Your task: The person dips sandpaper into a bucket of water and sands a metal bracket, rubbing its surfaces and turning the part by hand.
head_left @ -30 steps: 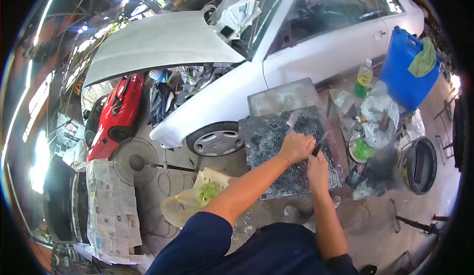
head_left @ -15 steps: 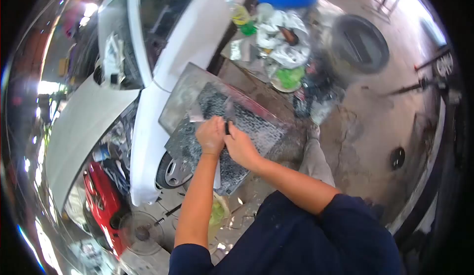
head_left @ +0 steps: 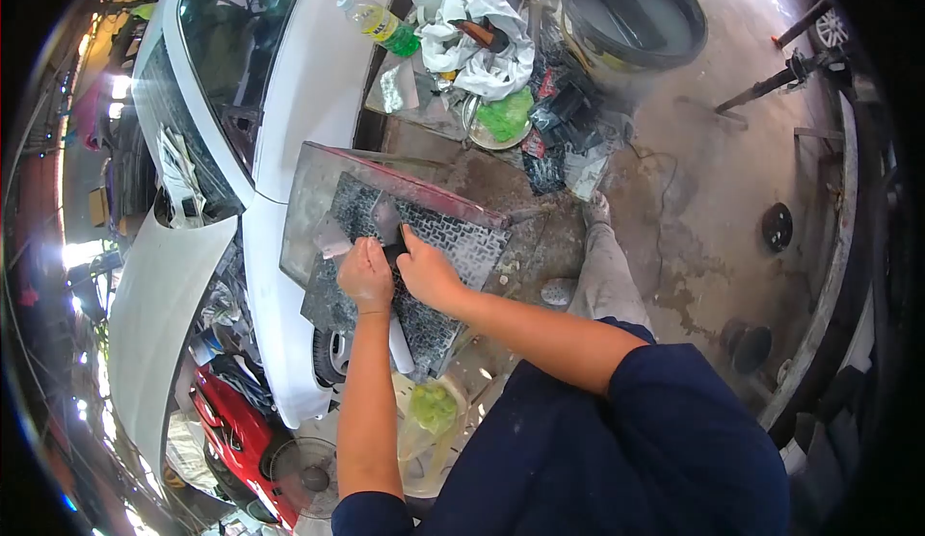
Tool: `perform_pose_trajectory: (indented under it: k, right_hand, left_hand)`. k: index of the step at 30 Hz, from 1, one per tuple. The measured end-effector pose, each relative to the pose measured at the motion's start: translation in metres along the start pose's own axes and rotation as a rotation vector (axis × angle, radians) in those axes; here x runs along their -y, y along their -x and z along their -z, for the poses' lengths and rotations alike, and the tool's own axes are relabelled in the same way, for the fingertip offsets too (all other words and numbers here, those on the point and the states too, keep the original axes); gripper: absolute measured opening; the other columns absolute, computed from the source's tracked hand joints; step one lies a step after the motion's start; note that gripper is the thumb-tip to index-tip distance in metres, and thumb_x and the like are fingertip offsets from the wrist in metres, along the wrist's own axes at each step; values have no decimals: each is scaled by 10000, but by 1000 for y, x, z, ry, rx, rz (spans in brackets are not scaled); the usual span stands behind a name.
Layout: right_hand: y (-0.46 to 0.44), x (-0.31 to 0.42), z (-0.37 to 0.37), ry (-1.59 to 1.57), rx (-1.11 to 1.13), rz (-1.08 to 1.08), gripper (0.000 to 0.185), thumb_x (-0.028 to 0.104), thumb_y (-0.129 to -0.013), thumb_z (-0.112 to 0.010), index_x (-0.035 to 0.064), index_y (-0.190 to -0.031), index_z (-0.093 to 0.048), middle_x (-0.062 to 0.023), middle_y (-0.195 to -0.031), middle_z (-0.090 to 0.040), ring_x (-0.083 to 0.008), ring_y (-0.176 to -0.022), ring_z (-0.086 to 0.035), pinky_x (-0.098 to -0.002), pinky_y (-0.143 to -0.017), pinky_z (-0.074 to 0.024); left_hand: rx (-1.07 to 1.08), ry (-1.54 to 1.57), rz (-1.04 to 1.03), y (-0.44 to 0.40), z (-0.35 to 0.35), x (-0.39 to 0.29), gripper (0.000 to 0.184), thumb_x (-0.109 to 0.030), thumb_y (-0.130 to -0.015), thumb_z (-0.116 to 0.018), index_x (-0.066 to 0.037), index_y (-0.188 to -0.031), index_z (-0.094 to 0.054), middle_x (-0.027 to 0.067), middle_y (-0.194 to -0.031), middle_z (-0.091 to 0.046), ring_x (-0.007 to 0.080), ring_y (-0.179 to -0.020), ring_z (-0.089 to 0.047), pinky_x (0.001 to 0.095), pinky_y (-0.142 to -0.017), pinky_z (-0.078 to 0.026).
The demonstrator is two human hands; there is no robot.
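Observation:
My left hand (head_left: 366, 271) is closed around a flat scraper with a pale pinkish blade (head_left: 330, 235), which points away to the upper left. My right hand (head_left: 427, 271) grips a putty knife by its dark handle, its grey blade (head_left: 385, 214) angled up beside the first. Close together, the two hands hover over or rest against a dark, white-speckled patterned sheet (head_left: 453, 245); contact is hard to judge. That sheet lies on a tilted grey panel with a red edge (head_left: 424, 187). Fingers partly hide both handles.
A white car (head_left: 279, 141) with its hood raised stands at left. Beyond the panel are a bottle with green liquid (head_left: 381, 26), white cloth (head_left: 496, 64) and a bucket of cloudy water (head_left: 631, 26). Near my legs sits a tub with green contents (head_left: 434, 406).
The view has shifted, bringing more of the floor in. Both hands have moved slightly left over the sheet, and the right blade now sits closer to the left one.

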State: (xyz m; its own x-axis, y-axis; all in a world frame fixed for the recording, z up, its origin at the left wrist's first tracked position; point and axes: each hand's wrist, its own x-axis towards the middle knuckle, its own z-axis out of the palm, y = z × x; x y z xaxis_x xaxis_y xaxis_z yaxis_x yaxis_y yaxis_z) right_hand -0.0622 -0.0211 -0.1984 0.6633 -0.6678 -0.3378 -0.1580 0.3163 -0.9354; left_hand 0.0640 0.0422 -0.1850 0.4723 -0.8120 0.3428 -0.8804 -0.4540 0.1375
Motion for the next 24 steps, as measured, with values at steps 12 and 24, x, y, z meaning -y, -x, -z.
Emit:
perform_pose_trajectory:
  k: [12, 24]
  right_hand:
    - [10, 28, 17, 115, 108, 4, 645, 177, -984, -468, 80, -1614, -368, -379, -1079, -668, -536, -1013, -660, -557, -911, -506]
    - [8, 33, 11, 104, 80, 51, 635, 185, -1005, -447, 50, -1618, -350, -377, -1009, -662, -498, -955, -675, -500, -850, -521]
  left_hand:
    - [33, -3, -17, 3, 5, 0, 322, -239, -1051, -515, -61, -803, -615, 173, -760, -632, 407, -685, -628, 503, -621, -476]
    - [17, 59, -34, -8, 5, -6, 325, -231, -1046, -518, -61, -783, -603, 162, -743, -610, 394, -674, -615, 486, -616, -471]
